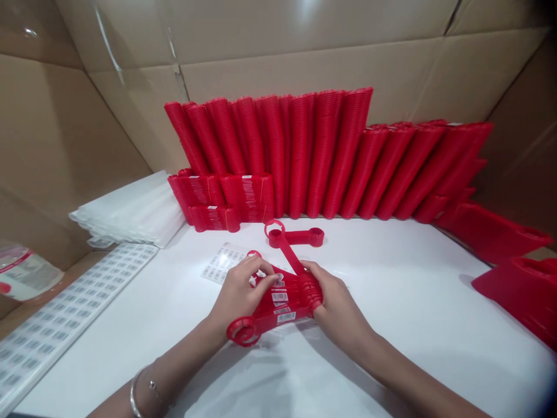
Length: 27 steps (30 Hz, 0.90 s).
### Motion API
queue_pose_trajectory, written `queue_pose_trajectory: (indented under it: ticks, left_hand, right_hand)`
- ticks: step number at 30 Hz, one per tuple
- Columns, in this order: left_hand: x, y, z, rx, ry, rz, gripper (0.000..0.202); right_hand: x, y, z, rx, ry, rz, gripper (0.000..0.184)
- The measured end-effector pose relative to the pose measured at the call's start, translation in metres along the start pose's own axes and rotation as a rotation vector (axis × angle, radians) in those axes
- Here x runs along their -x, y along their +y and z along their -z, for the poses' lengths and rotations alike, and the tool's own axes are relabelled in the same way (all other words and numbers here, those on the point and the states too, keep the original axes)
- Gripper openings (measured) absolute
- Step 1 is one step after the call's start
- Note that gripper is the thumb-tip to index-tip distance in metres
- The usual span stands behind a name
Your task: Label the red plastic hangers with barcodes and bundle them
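Note:
My right hand (333,293) is wrapped round one end of a fanned-out bundle of red plastic straps with ringed ends (300,290). Several of these straps carry small white barcode labels (279,297). Over the bundle, my left hand (243,284) has thumb and forefinger pinched on a small white sticker (277,278). One strap (290,255) sticks up and away from the others, its ring toward the back. Just behind lies a short stack of the same red pieces (300,237). A sheet of barcode stickers (221,262) lies partly behind my left hand.
Tall stacks of red pieces (300,157) line the back of the white table (391,337). Banded bundles (248,197) stand at their left. White plastic bags (134,212), a long label sheet (47,331) and a clear tub (26,270) occupy the left; red parts (522,296) lie right.

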<state>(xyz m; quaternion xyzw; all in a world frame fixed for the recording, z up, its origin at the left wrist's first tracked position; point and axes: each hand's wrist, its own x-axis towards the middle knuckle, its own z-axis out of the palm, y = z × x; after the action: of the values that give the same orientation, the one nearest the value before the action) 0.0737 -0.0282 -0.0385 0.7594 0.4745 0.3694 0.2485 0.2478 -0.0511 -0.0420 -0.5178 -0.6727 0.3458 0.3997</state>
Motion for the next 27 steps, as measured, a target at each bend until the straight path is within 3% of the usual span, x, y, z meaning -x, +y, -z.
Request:
queue_pose_trajectory:
  ticks: [6, 27]
  left_hand:
    - [-0.0011, 0.0035, -0.0029, 0.105, -0.005, 0.109, 0.011]
    - [-0.0007, 0.0008, -0.0077, 0.101, 0.013, 0.111, 0.013]
  right_hand:
    - [0.0012, -0.0003, -0.003, -0.033, 0.011, 0.044, 0.056]
    - [0.0019, 0.0024, -0.0042, -0.008, 0.014, 0.042, 0.056]
